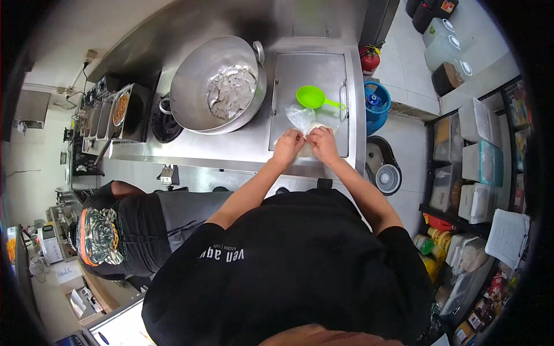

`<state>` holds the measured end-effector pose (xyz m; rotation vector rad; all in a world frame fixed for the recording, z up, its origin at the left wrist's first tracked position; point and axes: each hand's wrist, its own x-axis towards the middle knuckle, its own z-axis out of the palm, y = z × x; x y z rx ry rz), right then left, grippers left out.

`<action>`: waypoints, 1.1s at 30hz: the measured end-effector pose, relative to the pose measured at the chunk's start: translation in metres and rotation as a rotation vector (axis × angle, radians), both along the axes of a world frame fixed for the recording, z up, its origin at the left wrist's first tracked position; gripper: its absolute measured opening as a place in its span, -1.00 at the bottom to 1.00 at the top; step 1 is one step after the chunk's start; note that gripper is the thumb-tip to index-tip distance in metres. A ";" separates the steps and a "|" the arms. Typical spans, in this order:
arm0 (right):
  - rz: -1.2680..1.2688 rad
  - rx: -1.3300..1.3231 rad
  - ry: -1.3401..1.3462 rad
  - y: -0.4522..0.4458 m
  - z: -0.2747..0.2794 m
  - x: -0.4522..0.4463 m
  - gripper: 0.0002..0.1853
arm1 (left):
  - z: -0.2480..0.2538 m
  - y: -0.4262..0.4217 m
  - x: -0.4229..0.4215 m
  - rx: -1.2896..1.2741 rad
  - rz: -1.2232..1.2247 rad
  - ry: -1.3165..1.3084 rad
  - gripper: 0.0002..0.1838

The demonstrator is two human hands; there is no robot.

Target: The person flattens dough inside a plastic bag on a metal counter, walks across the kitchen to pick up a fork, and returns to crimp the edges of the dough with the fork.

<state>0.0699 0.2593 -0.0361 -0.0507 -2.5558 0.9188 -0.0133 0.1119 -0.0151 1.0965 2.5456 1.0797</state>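
Plastic bag (pixel 300 117): one
Left hand (pixel 288 145): fingers pinched on bag
Right hand (pixel 322 143): fingers pinched on bag
Green scoop (pixel 310 97): one
Pot (pixel 191 83): one

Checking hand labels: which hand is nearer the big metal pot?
Left. The left hand is at the plastic bag, to the right of the big metal pot; the right hand is beside it, farther right from the pot.

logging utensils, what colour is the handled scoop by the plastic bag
The handled scoop is lime green; head view shows it.
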 end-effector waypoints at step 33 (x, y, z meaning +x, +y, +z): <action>0.214 0.571 -0.044 -0.008 0.024 -0.007 -0.87 | -0.007 -0.002 -0.037 -0.236 -0.196 -0.240 -0.75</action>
